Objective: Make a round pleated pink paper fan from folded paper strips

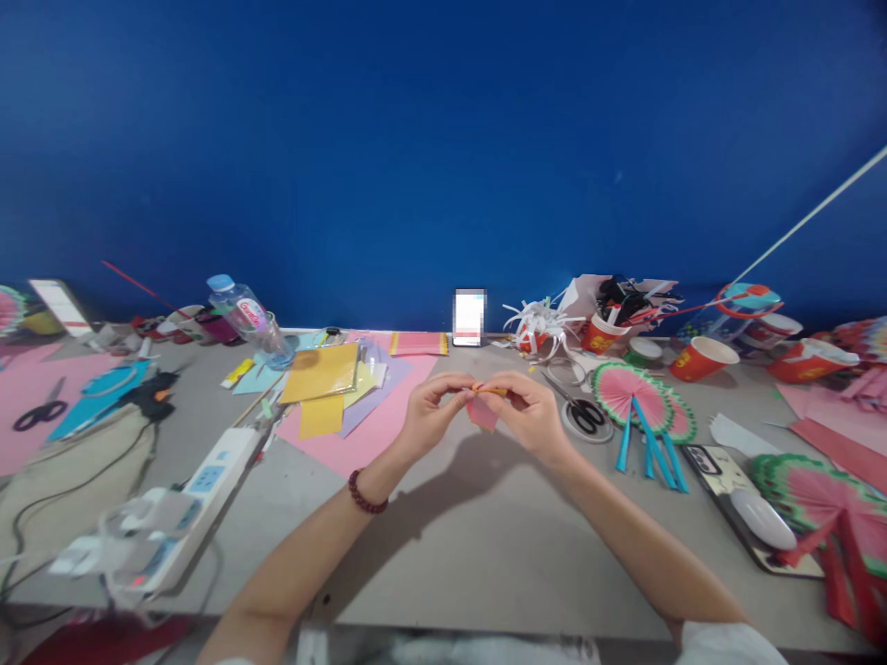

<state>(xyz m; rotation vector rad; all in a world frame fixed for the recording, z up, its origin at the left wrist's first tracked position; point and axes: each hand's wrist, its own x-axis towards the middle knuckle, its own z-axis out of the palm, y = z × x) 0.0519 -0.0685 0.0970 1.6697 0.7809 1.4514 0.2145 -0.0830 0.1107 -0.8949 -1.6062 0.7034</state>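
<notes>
Both my hands meet above the middle of the grey table, pinching a small piece of folded pink paper (482,414) with orange-yellow edges. My left hand (439,412) grips its left side between thumb and fingers, a dark bead bracelet on the wrist. On the other side my right hand (525,412) holds it the same way, fingertips close to the left ones. The fingers partly hide the paper's upper edge. Beyond them, a pink strip with yellow edges (419,344) lies by the wall, left of a propped phone (469,319).
To the left are coloured paper sheets (322,374), a tilted plastic bottle (246,314) and a power strip (208,503) with plugs. Rightward lie black scissors (588,417), pink-and-green paper fans (627,395), paper cups (703,360), and a white mouse (762,519) on a phone.
</notes>
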